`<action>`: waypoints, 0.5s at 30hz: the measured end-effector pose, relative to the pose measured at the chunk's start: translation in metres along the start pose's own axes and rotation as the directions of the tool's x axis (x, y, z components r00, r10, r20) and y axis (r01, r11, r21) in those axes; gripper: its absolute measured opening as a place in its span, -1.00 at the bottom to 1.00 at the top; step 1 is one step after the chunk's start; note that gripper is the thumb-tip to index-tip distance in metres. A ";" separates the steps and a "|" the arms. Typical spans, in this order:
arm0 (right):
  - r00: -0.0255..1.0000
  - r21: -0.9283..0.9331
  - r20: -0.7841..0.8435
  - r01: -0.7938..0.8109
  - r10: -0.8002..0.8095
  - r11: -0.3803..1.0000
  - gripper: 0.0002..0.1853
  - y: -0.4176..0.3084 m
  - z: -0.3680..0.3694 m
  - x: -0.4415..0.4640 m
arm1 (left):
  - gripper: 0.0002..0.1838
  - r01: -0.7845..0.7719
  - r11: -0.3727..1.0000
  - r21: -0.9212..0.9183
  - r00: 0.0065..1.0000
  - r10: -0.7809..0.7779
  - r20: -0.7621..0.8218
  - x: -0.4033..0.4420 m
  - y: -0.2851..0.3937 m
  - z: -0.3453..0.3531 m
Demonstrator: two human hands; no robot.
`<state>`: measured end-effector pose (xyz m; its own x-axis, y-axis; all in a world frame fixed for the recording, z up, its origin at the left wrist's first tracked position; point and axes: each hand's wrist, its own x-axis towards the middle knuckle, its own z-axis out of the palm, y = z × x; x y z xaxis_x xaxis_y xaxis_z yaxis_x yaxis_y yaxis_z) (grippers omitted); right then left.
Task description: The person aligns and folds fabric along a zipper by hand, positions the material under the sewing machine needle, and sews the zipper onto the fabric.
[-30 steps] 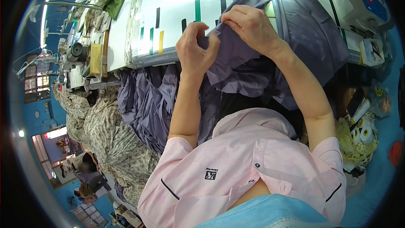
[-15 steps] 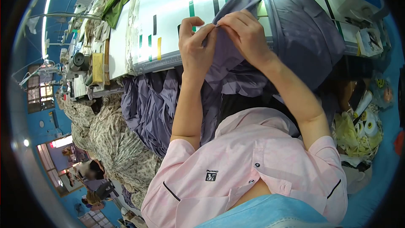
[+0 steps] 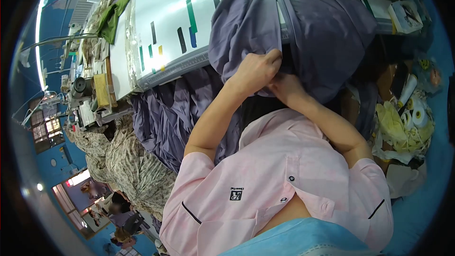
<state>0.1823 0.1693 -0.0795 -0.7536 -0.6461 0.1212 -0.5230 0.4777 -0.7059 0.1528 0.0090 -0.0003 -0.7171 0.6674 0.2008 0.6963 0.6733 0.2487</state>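
A large piece of purple-grey fabric (image 3: 327, 28) drapes over the table's front edge, with a long seam running down its middle. My left hand (image 3: 258, 70) is closed, pinching the fabric's near edge beside that seam. Just below and to the right, my right hand (image 3: 288, 89) is curled closed at the same edge, close against the left. Its fingertips are partly hidden behind the left hand and in shadow. The fabric's far end lies in bright light at the top of the view.
The white table (image 3: 166, 4) bears strips of coloured tape and a ruler (image 3: 177, 61) along its front edge. More purple fabric (image 3: 166, 114) hangs at left beside patterned cloth (image 3: 132, 161). Thread spools (image 3: 419, 116) fill a bag at right. People (image 3: 123, 213) are at far lower left.
Both hands have come down toward my body from above the table, closer together, bringing the fabric's edge along. The fabric now spreads over more of the table front. The view has tilted slightly.
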 end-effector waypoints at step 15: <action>1.000 -0.840 0.021 0.025 -0.014 0.542 -0.91 0.012 -0.047 -0.005 | -0.92 0.096 0.989 0.111 0.989 -0.082 -0.124 0.001 0.022 -0.025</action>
<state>0.1612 0.2062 -0.0556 -0.7376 -0.6652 0.1160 -0.6371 0.7425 0.2066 0.1665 0.0170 0.0290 -0.7698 0.5656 0.2959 0.6237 0.7651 0.1599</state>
